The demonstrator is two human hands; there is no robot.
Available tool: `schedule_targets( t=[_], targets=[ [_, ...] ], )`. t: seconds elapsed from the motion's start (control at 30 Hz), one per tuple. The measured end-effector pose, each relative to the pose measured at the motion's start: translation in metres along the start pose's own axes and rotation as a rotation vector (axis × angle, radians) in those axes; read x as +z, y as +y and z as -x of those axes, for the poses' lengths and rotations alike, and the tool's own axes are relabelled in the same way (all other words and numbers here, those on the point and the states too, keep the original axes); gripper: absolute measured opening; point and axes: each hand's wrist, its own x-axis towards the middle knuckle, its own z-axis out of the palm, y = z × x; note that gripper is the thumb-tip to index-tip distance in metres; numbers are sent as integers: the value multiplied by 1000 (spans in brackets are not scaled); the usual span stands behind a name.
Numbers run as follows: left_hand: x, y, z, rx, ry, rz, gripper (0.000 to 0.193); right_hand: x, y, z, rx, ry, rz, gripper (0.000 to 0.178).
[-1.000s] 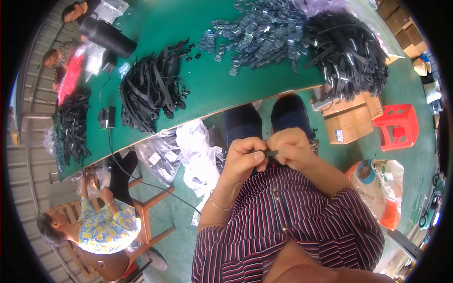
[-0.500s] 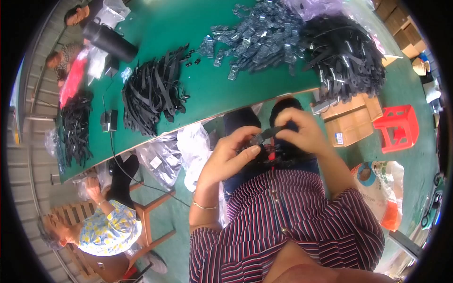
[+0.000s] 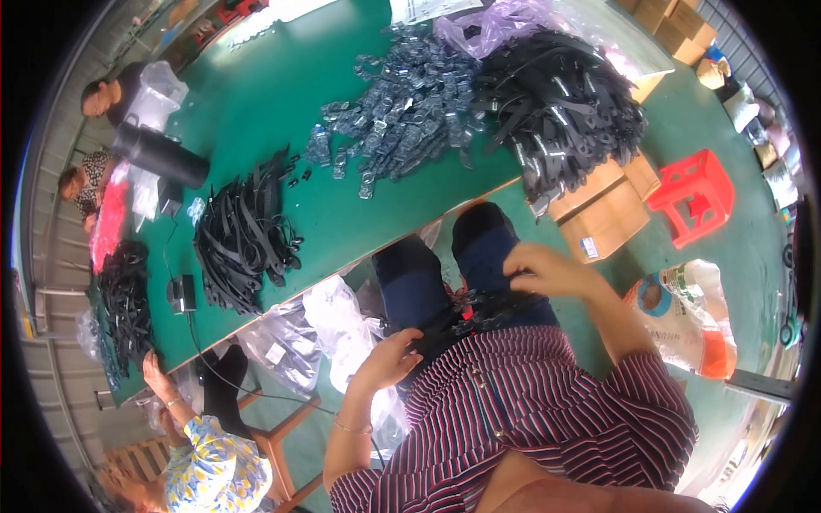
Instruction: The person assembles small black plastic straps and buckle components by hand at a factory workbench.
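Note:
My left hand [image 3: 386, 362] is low at the left side of my lap, its fingers loosely bent and apart, beside dark pieces I cannot make out. Over my right thigh hovers my right hand [image 3: 554, 272], fingers curved with a gap to the thumb and nothing visible between them. A cluster of small black pieces [image 3: 505, 308] lies across my lap between the hands, with a small red piece [image 3: 467, 313] among them. On the green table [image 3: 342, 224] ahead are a pile of black straps [image 3: 244, 235], a heap of clear-wrapped dark small parts [image 3: 410, 111] and a larger pile of black straps [image 3: 564, 111].
Cardboard boxes [image 3: 603, 214] and a red stool [image 3: 694, 198] stand to the right, near a printed white sack [image 3: 684, 316]. Plastic bags [image 3: 338, 321] hang below the table edge. A black cable [image 3: 248, 376] runs down at left. A co-worker in a patterned shirt [image 3: 218, 466] sits at left.
My hands have moved apart and down toward my lap; the black strap with its clear-wrapped part is no longer between them. The view has shifted. The co-worker's arm now reaches to the table's edge.

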Motion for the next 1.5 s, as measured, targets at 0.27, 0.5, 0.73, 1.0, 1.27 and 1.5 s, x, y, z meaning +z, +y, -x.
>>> schedule_targets(
  t=[0.27, 0.5, 0.73, 1.0, 1.27, 1.5],
  targets=[
    [1, 15, 18, 77, 183, -340, 41, -130, -12, -84, -78, 799, 630, 11],
    [-22, 27, 13, 124, 338, -379, 35, -160, 16, -144, 373, 548, 1159, 18],
    [-96, 31, 7, 164, 899, -172, 18, -168, 0, -134, 309, 663, 967, 12],
    [-183, -1, 3, -56, 1390, -406, 16, -180, 10, -141, -5, 711, -37, 7],
    [-221, -4, -33, -599, 1232, -600, 28, -193, -40, -134, -212, 567, -882, 18],
    [-228, -11, -33, -543, 1233, -459, 19, -151, -65, -122, -250, 259, -1264, 36]
  ],
)
